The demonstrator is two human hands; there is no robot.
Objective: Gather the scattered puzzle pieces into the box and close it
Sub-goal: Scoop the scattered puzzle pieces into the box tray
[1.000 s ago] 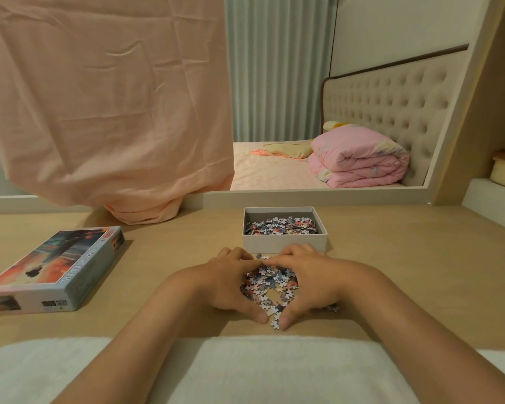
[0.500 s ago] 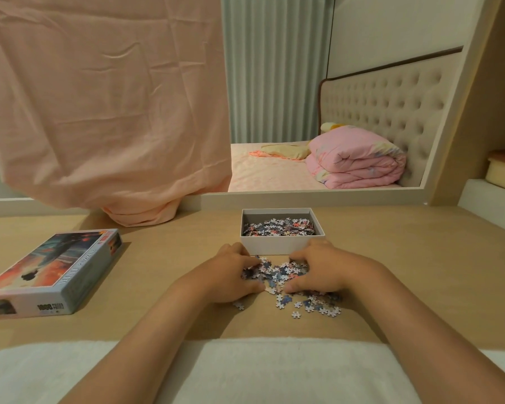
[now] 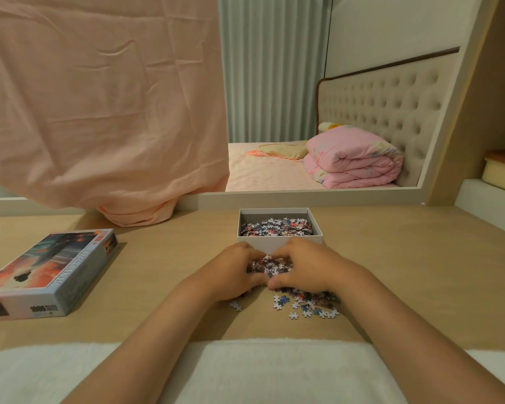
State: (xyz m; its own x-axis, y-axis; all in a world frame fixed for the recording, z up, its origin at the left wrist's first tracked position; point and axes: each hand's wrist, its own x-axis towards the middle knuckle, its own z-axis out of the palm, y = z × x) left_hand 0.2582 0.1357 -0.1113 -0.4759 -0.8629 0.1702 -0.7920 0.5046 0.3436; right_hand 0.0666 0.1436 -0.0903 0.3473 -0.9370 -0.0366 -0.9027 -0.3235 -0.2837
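Since 1 s ago both hands slid forward. Left hand [image 3: 233,272] and right hand [image 3: 306,266] now curl tight round heap of pieces [image 3: 267,266], just before open box [image 3: 280,242]. Stragglers [image 3: 306,307] left behind by right wrist, so likely 1 more sweep. Lid [image 3: 47,272] well apart, left.

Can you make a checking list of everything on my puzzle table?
Surface: light wooden table.
Job's things: open grey cardboard box part filled with pieces; heap of puzzle pieces in front of it; loose scattered pieces nearer; printed puzzle-box lid lying at left.
Clutter: white fluffy cloth along the near edge.
Hands: left hand and right hand cup the heap.
Cables: nothing seen.
Surroundings: peach hanging sheet; pink folded quilt on a bed behind.
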